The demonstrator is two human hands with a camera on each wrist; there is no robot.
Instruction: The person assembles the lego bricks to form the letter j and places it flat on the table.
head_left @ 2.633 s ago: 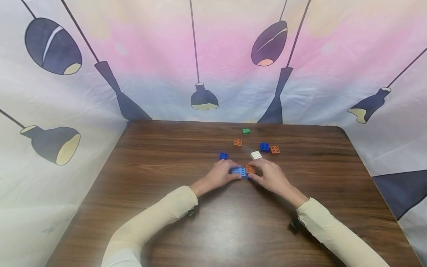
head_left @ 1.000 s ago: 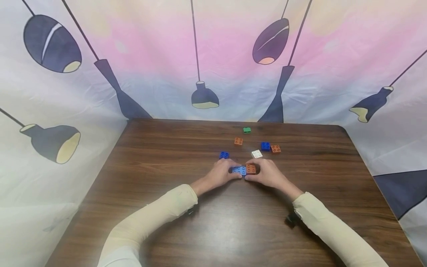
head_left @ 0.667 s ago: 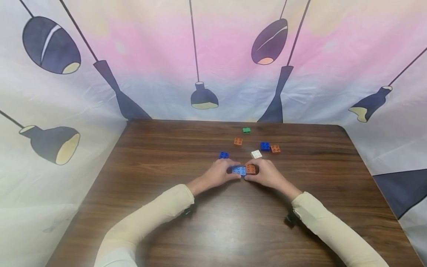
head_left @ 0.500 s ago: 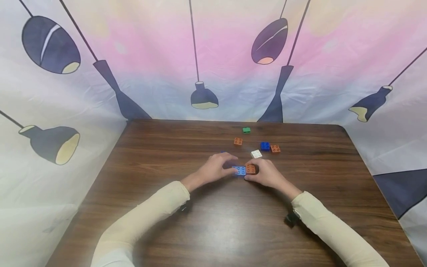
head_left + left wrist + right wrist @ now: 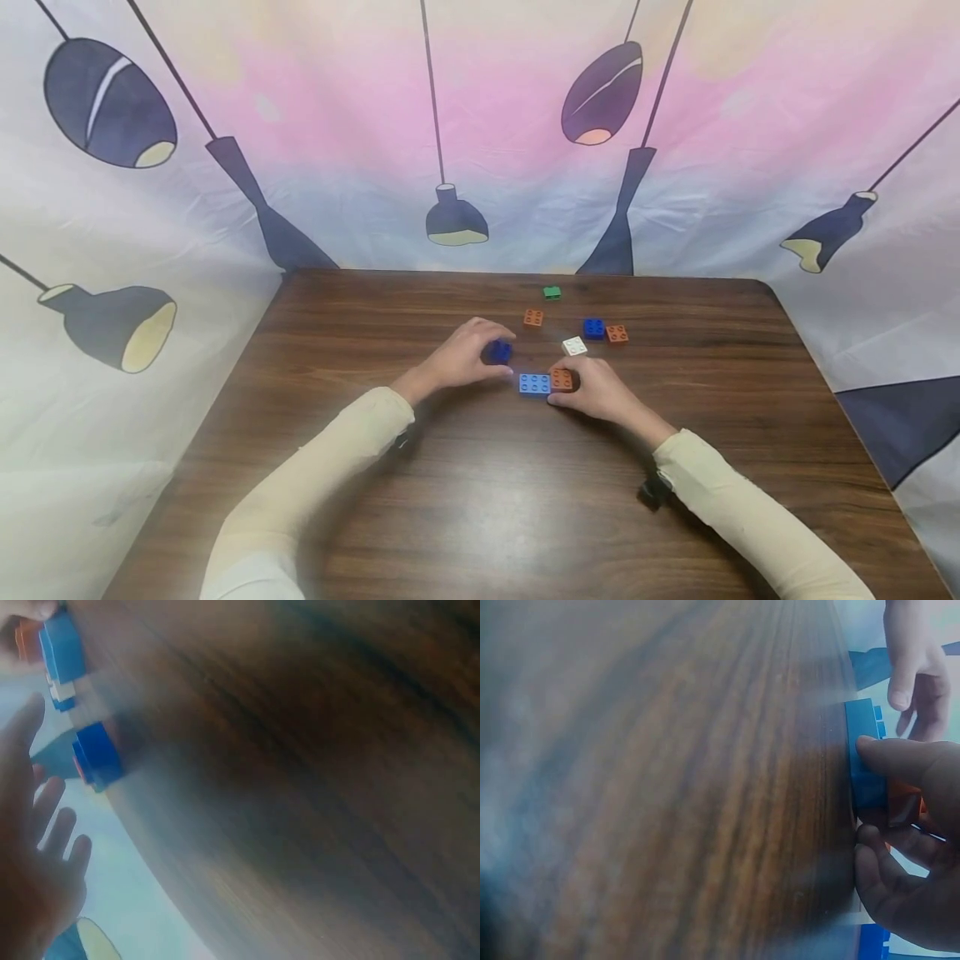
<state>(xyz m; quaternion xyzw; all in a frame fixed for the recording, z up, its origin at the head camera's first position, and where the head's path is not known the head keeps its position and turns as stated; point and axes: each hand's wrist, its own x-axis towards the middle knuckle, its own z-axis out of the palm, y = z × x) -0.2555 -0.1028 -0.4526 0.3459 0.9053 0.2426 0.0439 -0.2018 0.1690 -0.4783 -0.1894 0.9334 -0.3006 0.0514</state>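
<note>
My left hand reaches around a dark blue toy brick, thumb and fingers spread on either side. The left wrist view has a gap between that dark blue brick and my left hand. My right hand holds a light blue brick with an orange brick on its right end. In the right wrist view the thumb of my right hand presses the side of the light blue brick. The far fingers of that hand are partly hidden.
Beyond the hands on the wooden table lie a white brick, another dark blue brick, an orange brick beside it, another orange brick and a green brick. A printed cloth hangs behind the table.
My left hand has let go of the light blue brick and moved left and away to the dark blue brick. My right hand shifted its hold slightly earlier, then stayed at the orange and light blue bricks.
</note>
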